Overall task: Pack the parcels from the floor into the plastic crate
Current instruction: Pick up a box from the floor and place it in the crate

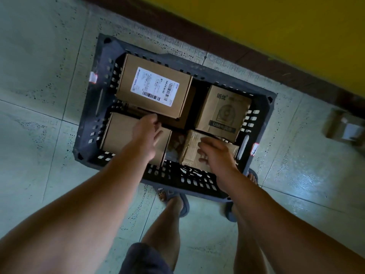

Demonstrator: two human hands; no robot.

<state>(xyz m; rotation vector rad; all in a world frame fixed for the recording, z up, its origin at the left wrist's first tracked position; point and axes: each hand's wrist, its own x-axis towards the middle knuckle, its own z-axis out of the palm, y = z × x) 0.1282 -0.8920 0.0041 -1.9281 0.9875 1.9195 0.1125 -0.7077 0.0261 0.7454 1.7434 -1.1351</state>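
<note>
The crate [94, 107] already holds several boxes, both the left hand [148, 133] and right hand [215, 153] hover open, gripping nothing, and one parcel [344, 127] waits on the floor [39, 56].

Bare arms, dark shorts [142, 260], grey-blue slippers [182, 204] on the feet.

blurred parcel on floor [344, 126] cut by right edge, shipping label [155, 86] print unreadable

Single head-worn view, looking steeply down from above the dark slatted plastic crate [205, 75], close, tilted, yellow wall [276, 32] beyond.
</note>
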